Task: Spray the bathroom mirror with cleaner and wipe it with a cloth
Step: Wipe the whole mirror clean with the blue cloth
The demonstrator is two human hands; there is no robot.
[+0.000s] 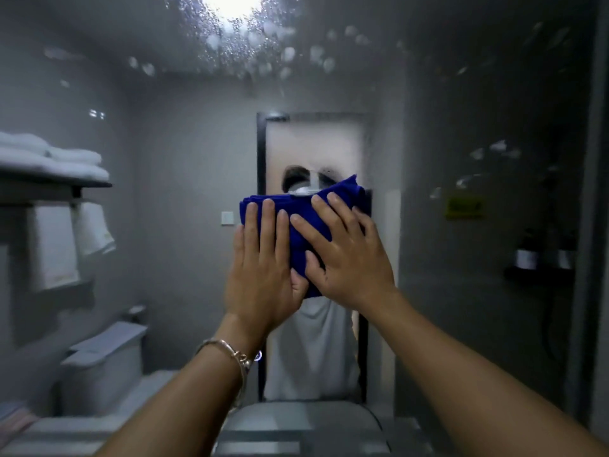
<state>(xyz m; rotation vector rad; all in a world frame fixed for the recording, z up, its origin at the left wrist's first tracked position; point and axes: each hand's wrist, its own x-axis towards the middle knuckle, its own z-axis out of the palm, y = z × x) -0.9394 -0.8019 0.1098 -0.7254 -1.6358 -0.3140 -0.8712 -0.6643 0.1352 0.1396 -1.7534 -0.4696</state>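
Streaking risk: left hand (263,258) and right hand (342,249), fingers spread flat, press folded blue cloth (296,206) against mirror (461,110); upper foam spots (286,54) may dry unwiped.

Dim, grey, low-contrast view, one bright ceiling light (232,4) glaring at the top centre and blown out to white, spray droplets (230,44) glinting around it, corners dark and bowed by the wide lens, reflected room soft and hazy, forearms sharper.
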